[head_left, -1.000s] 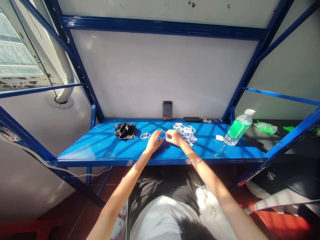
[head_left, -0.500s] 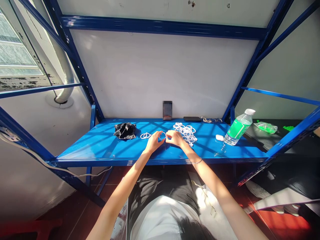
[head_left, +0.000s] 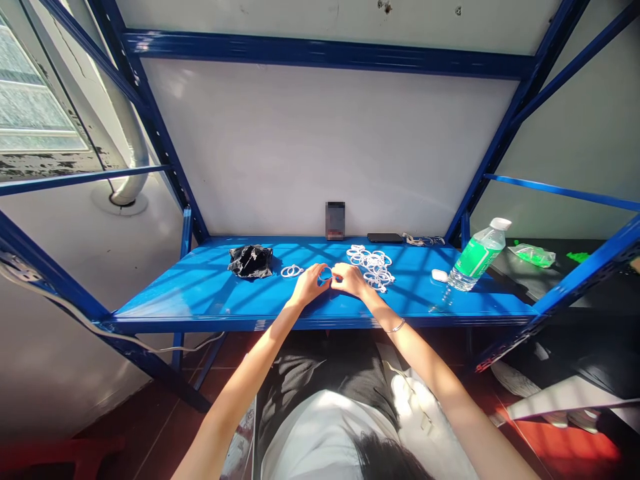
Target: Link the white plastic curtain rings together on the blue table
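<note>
A thin white ring (head_left: 325, 269) is held between both hands above the blue table, near its front edge. My left hand (head_left: 309, 284) grips its left side with closed fingers. The fingers of my right hand (head_left: 349, 279) are pinched on the ring's right side. Beyond and to the right of my right hand lies a pile of white rings (head_left: 374, 265). A few loose white rings (head_left: 292, 271) lie on the table left of my left hand. Further left sits a crumpled black plastic bag (head_left: 251, 261).
On the blue table (head_left: 195, 293), a clear bottle with a green label (head_left: 477, 257) leans at the right beside a small white case (head_left: 439, 275). A black phone (head_left: 385, 238), a cable (head_left: 423, 240) and an upright dark, blurred object (head_left: 335, 221) are along the back. Blue metal posts frame both sides.
Both hands stay in nearly the same place around the ring. The right fingers have shifted very slightly; the things on the table have not moved.
</note>
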`<state>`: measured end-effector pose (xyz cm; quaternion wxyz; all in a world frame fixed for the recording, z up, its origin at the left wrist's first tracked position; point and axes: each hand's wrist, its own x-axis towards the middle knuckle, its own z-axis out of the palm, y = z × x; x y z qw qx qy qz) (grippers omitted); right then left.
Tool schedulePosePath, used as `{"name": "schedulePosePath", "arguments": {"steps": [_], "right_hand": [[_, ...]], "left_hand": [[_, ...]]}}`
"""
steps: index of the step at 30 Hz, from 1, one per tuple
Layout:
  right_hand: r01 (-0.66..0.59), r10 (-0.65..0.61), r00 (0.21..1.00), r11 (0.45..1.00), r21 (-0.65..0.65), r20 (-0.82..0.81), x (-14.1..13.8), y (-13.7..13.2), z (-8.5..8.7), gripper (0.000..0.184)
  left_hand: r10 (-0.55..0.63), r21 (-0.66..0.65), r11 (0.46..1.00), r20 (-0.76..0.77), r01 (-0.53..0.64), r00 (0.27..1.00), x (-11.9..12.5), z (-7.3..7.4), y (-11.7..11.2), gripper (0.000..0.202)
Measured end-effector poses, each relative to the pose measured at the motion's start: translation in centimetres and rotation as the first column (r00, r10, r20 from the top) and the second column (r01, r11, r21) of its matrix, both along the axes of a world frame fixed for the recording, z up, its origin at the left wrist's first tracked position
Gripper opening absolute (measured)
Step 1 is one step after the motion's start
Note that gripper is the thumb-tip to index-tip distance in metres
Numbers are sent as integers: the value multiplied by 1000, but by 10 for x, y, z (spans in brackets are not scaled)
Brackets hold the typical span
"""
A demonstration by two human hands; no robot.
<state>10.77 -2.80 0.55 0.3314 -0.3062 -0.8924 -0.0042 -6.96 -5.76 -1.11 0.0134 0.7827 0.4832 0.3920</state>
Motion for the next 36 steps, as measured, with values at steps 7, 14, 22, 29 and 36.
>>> {"name": "schedulePosePath", "arguments": {"steps": [7,14,22,29,36], "right_hand": [[31,-33,999,997,72,21,2,-6,1,15],[42,-43,999,992,117,10,4,-11,3,12],[23,-23,1000,1000,-21,-7,30,-27,-3,10],[45,-44,999,997,-67,8,29,-32,-5,9],[40,-47,997,992,-118,-56,37,-33,-14,10]], "left_hand": [[-28,62,998,23,26,999,1,2,-4,34],[-50,118,992,31,46,998,2,5,-8,31],[-87,34,995,-79,90,993,11,0,-17,31],[-202,-68,977,-22,200,979,6,3,-22,38],[-279,-131,950,53,284,959,7,6,-25,40]]}}
